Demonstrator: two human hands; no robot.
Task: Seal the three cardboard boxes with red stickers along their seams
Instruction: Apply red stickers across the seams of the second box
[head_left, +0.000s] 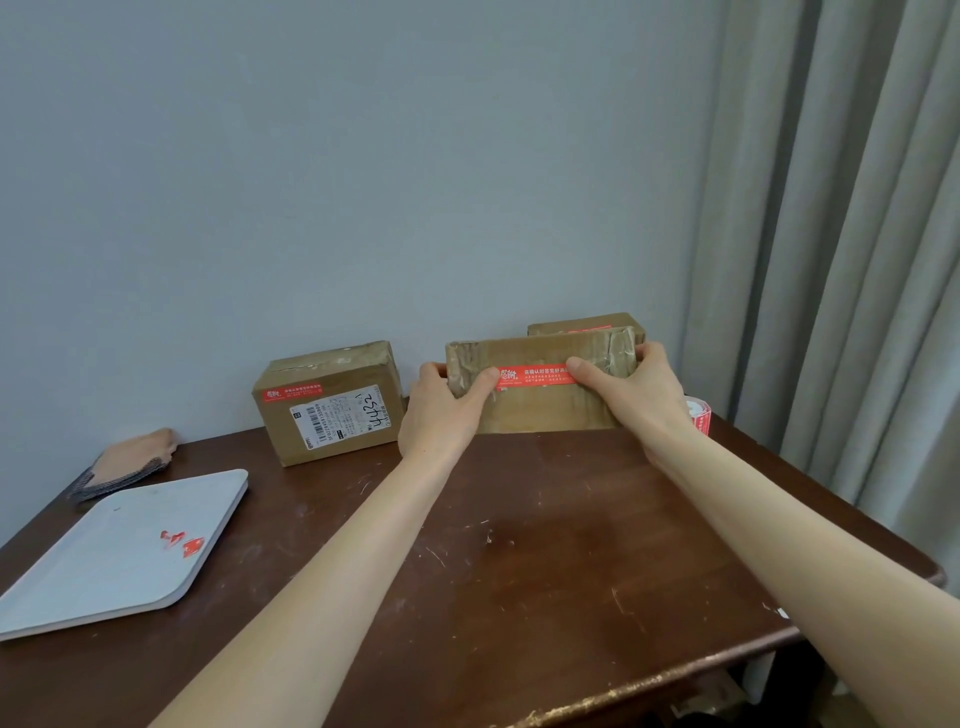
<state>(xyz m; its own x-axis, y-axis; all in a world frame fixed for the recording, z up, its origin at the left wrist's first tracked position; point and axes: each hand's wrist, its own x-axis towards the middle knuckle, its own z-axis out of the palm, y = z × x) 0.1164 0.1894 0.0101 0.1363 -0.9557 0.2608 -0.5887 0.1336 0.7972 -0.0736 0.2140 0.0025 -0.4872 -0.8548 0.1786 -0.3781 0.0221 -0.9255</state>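
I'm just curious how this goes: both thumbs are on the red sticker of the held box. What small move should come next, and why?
Probably rub both thumbs outward along the red sticker to press it flat on the seam. The left hand and right hand grip the box by its ends, with the thumbs resting on the sticker's two ends.

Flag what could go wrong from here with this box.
The thumbs of the left hand and right hand press only the ends of the red sticker on the held box; its middle may stay loose.
Crinkled clear tape at its right end may weaken the bond.
The sticker roll sits just behind the right hand near the table edge; setting the box down could knock it off.
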